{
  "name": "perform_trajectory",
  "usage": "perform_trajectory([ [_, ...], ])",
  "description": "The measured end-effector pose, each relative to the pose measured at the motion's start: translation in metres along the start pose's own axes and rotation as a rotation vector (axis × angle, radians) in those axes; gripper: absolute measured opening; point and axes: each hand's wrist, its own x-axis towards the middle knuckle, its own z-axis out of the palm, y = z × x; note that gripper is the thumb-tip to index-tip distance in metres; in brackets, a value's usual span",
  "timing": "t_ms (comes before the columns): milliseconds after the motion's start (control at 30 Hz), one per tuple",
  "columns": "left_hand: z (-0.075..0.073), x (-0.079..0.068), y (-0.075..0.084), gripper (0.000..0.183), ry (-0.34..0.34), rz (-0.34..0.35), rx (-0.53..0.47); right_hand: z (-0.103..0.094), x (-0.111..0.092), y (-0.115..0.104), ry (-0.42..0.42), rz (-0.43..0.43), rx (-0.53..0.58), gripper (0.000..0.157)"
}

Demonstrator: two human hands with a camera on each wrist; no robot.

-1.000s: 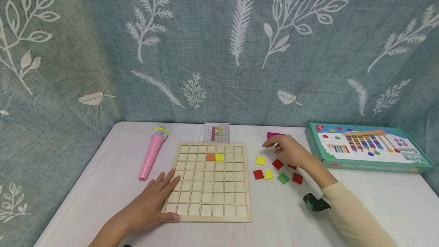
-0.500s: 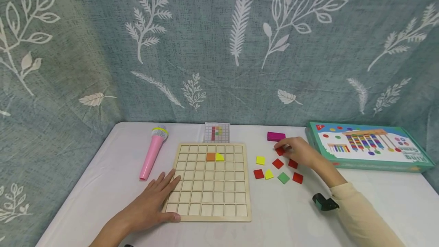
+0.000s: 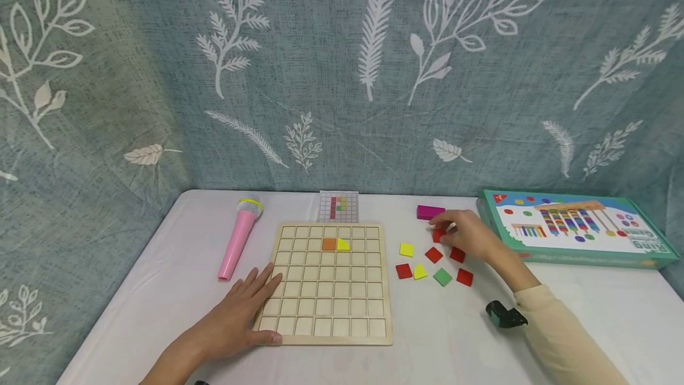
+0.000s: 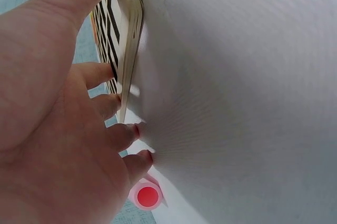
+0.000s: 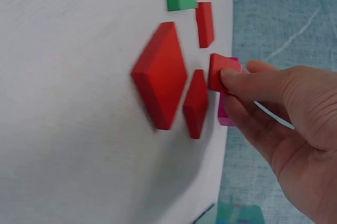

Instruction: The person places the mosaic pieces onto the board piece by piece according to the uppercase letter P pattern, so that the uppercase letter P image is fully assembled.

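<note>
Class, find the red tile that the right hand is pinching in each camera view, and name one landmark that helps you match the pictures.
Head: red tile right of the wooden board, at the right hand's fingers.
Left wrist: not in it.
Right wrist: red tile right of centre, pinched at the fingers.
Shared landmark: the magenta block just beyond the tile.

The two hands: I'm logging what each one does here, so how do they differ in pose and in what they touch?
The left hand lies flat with straight fingers on the wooden grid board, pressing its near-left corner; the right hand has curled fingers pinching a red square tile. The left hand rests beside the pink microphone, the right among loose coloured tiles near the magenta block. Both reach over the white table.
</note>
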Motion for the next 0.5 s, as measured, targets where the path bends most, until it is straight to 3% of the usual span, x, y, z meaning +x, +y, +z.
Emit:
perform_trajectory([
  [200, 0.000, 0.000, 0.000, 0.105, -0.002, -0.004, 0.008, -0.005, 0.001, -0.003, 0.025, -0.061, -0.010, 0.027],
  [500, 0.001, -0.001, -0.001, 0.105, 0.002, -0.001, 0.003, -0.006, 0.010, -0.021, 0.005, -0.051, -0.014, 0.024],
])
